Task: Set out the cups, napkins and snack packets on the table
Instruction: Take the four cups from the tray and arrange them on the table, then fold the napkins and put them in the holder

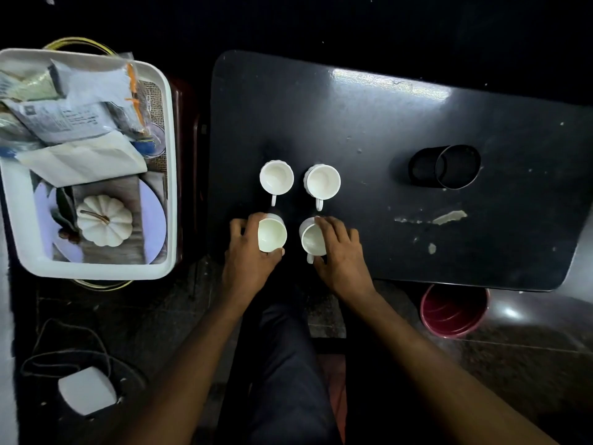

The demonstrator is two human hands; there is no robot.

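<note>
White glossy cups (pixel 299 207) — four, empty; left hand (pixel 248 248), right hand (pixel 338 252) each clasping one

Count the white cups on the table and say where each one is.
4, in a two-by-two block on the dark table: far-left cup, far-right cup, near-left cup in the left hand, near-right cup under the right hand. None seem hidden.

One head-worn view looks steeply down, close over the table (pixel 369 130), fingers (pixel 333 228) low-centre.
</note>
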